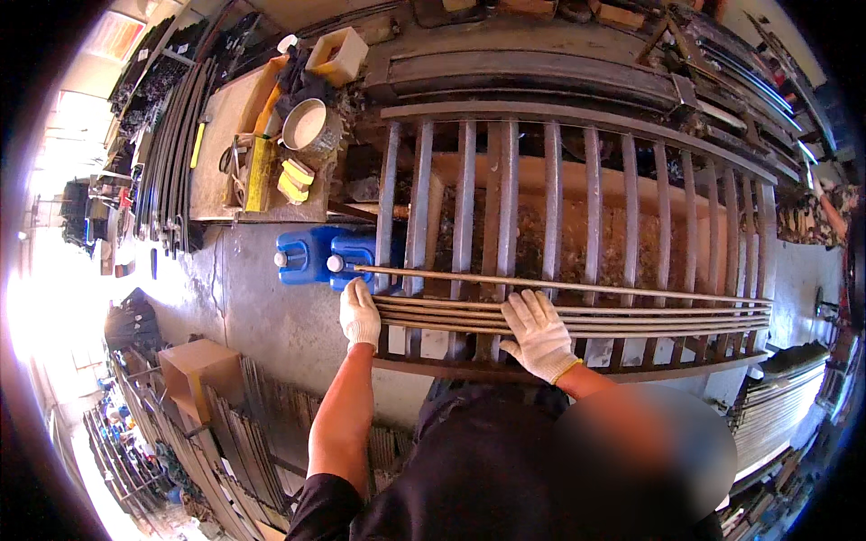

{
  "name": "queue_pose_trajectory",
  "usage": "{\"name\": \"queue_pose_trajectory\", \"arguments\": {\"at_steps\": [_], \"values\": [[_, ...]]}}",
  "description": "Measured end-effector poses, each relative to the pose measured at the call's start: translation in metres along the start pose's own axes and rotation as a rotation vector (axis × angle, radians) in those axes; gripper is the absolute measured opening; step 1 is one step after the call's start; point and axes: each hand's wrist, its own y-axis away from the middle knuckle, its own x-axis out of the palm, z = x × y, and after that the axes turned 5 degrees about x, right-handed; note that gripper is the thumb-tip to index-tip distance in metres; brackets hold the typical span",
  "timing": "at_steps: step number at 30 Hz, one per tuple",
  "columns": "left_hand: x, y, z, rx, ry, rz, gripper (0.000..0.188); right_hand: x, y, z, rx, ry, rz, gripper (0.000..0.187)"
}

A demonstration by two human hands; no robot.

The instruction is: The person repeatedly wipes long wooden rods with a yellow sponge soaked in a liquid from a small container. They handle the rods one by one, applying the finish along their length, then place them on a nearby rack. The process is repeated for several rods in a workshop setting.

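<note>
Several long thin metal rods [631, 311] lie side by side across the crossbars of a dark metal rack [552, 198]. One rod [433, 274] lies a little apart on the far side, its left end sticking out over a blue jug. My left hand [361, 316], in a white work glove, rests against the left ends of the grouped rods, fingers stretched and close together. Flat across the rods' middle, my gloved right hand [538, 335] has its fingers spread and pointing away from me. Neither hand wraps round a rod. The left fingertips are partly hard to make out.
Two blue jugs [305, 252] stand at the rack's left end. Beyond them, a wooden table [212, 176] bears a metal pot [308, 124], yellow blocks [294, 182] and a wooden box [338, 56]. A cardboard box [203, 374] and stacked bars [262, 406] are at lower left.
</note>
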Motion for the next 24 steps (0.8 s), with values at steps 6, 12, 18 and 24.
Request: {"name": "queue_pose_trajectory", "arguments": {"at_steps": [6,12,18,24], "values": [[0.002,-0.003,-0.028,-0.059,-0.157,0.041,0.034,-0.001,-0.013,0.003,-0.004,-0.068,-0.115,0.082],[0.000,-0.007,-0.029,-0.036,-0.155,-0.046,0.036,-0.009,-0.023,0.010,0.031,-0.079,-0.070,0.081],[-0.029,-0.021,-0.024,-0.185,0.064,0.127,0.034,-0.021,-0.034,0.016,0.026,-0.103,-0.051,0.078],[-0.104,-0.155,-0.012,0.114,0.162,-0.094,0.055,-0.031,-0.043,0.016,0.061,-0.050,-0.076,0.068]]}}
